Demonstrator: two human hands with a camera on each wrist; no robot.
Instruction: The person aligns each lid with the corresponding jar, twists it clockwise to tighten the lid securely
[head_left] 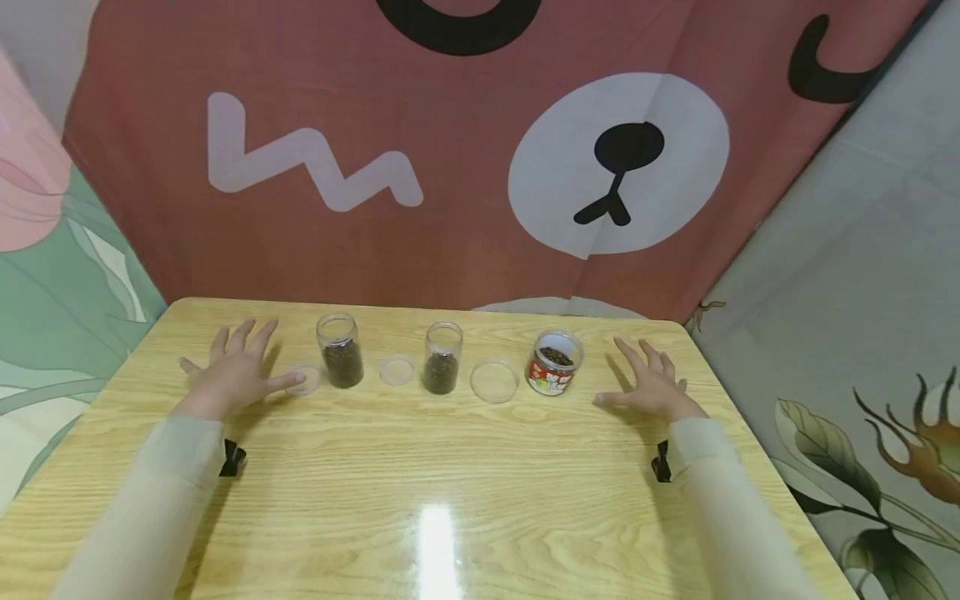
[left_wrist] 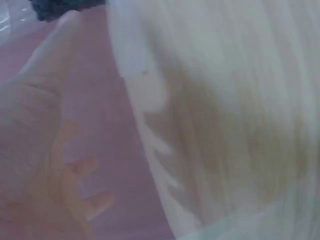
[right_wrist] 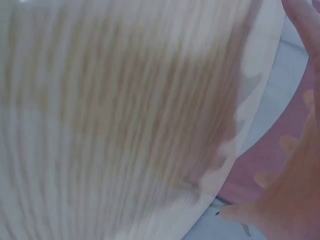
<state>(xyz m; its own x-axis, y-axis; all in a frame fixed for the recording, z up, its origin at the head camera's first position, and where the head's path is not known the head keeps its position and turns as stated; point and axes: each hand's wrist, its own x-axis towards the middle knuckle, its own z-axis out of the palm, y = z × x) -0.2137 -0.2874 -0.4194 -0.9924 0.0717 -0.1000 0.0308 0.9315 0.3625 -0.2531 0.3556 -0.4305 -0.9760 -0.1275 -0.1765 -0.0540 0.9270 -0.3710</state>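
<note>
My left hand (head_left: pixel 231 373) spreads its fingers over the table's left side, holding nothing. Its thumb reaches toward a small clear lid (head_left: pixel 309 385), and I cannot tell whether they touch. Beside that lid stands an uncovered clear jar (head_left: pixel 342 364) of dark grains. A second such jar (head_left: pixel 441 372) stands mid-row, with another clear lid (head_left: pixel 396 370) to its left. A larger round lid (head_left: pixel 494 382) lies before the wider jar (head_left: pixel 550 380), which has a red picture label and brown bits inside. To the right of that jar, my right hand (head_left: pixel 654 387) is spread, apart from it and holding nothing.
The wooden table (head_left: pixel 360 500) has a bright glare near its front. Behind it hangs a reddish cloth (head_left: pixel 465 242) with a cartoon face. Patterned cloths hang at the left (head_left: pixel 67 275) and right (head_left: pixel 862 275).
</note>
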